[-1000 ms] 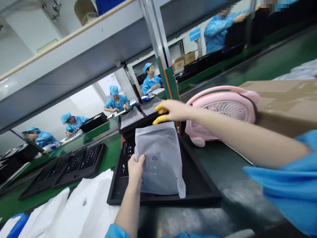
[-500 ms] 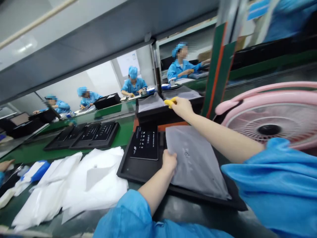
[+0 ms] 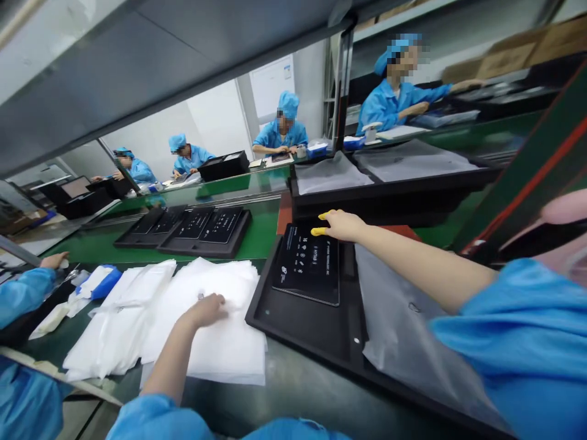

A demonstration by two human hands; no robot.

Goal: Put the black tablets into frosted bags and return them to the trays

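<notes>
My left hand [image 3: 206, 310] rests on a stack of white translucent bags [image 3: 233, 357], its fingers loosely bent and holding nothing I can see. My right hand [image 3: 343, 226], with yellow finger covers, reaches over the far edge of a black tablet-like device [image 3: 307, 269]. Its thumb and forefinger are apart. The device has white print on its face and lies in the left part of a black tray [image 3: 293, 330]. A frosted plastic bag [image 3: 408, 330] covers the right part of this tray; my right forearm passes above it.
Two black trays of devices [image 3: 202, 235] lie on the green conveyor. Behind my right hand stand black trays with frosted bags [image 3: 408, 162]. A pink fan [image 3: 564, 211] is at the right. A co-worker's hand [image 3: 54, 260] shows at the left; several other people sit across the line.
My left hand has left the bag in the tray and moved left onto the white stack. My right hand has come back from the far tray to the device. The view has shifted.
</notes>
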